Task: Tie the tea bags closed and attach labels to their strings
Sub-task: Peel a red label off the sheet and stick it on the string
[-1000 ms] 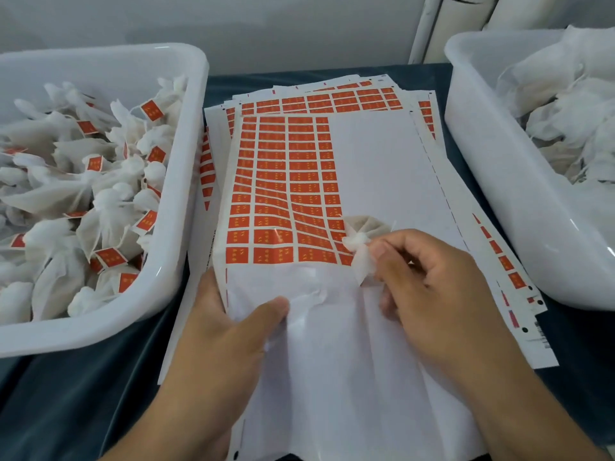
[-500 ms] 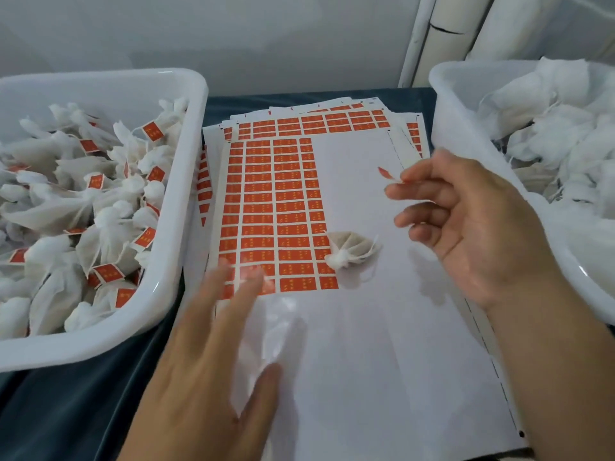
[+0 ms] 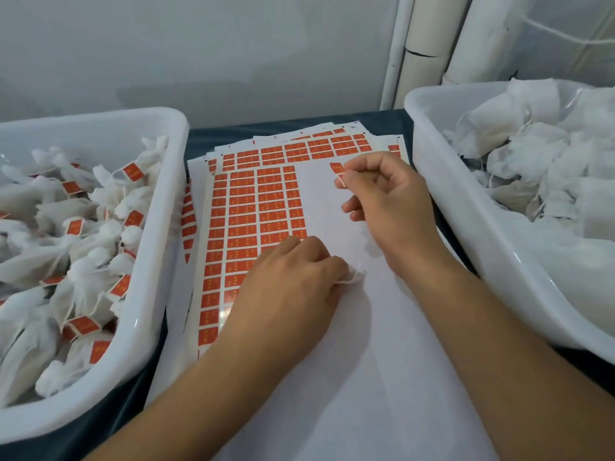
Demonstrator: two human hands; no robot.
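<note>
Mid-bench on the label sheet (image 3: 259,221), the left hand (image 3: 289,287) covers a white gathered tea bag (image 3: 354,277), gripping it, while the right hand (image 3: 389,201) pinches an orange label (image 3: 336,168), its print unreadable.

A white tea bag (image 3: 354,278) peeks out from under the left hand (image 3: 289,287), gripped there on the label sheet (image 3: 253,224). One orange label (image 3: 337,168) is pinched at the right hand (image 3: 389,201) fingertips.

Label sheets (image 3: 253,221) lie stacked on the worktop (image 3: 382,116) between two tubs; left tub (image 3: 159,227) holds labelled tea bags (image 3: 90,227); right tub (image 3: 442,201) holds unlabelled bags (image 3: 539,161).
</note>
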